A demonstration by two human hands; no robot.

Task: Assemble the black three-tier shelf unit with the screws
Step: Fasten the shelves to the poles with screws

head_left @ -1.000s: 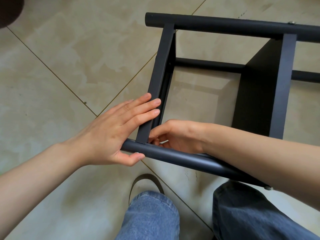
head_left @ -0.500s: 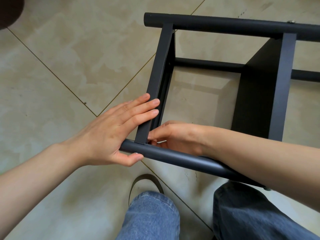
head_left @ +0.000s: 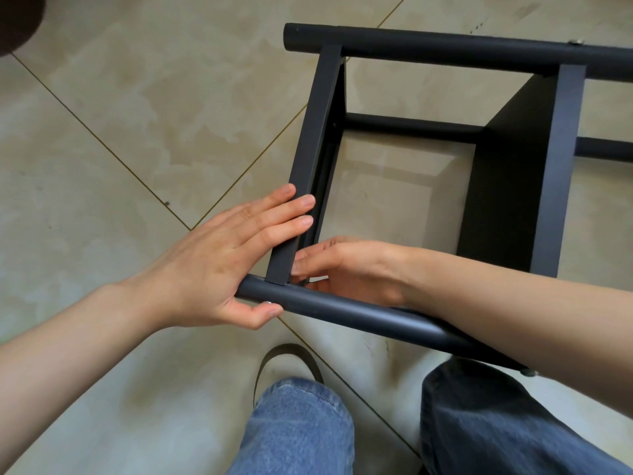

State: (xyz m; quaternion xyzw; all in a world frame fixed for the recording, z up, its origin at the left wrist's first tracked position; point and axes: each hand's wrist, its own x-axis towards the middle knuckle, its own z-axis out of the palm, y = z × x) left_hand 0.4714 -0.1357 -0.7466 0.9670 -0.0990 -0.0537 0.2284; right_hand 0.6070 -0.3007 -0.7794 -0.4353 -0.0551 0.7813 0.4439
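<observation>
The shelf (head_left: 507, 186) lies on its side on the tiled floor (head_left: 137, 132), just ahead of the person's knees. The left hand (head_left: 219, 269) lies flat on the end panel (head_left: 308, 166), fingers (head_left: 284, 214) straight and close together, thumb against the near tube (head_left: 359, 313) beside a screw head (head_left: 269, 303). The right hand (head_left: 346, 269) reaches inside the corner, where something small and metallic glints; whether its fingers pinch it I cannot tell. The step looks like fastening this joint. To do it well, keep the panel pressed square against the tube so the holes line up, start the thread by hand, and tighten fully only once it turns freely.
</observation>
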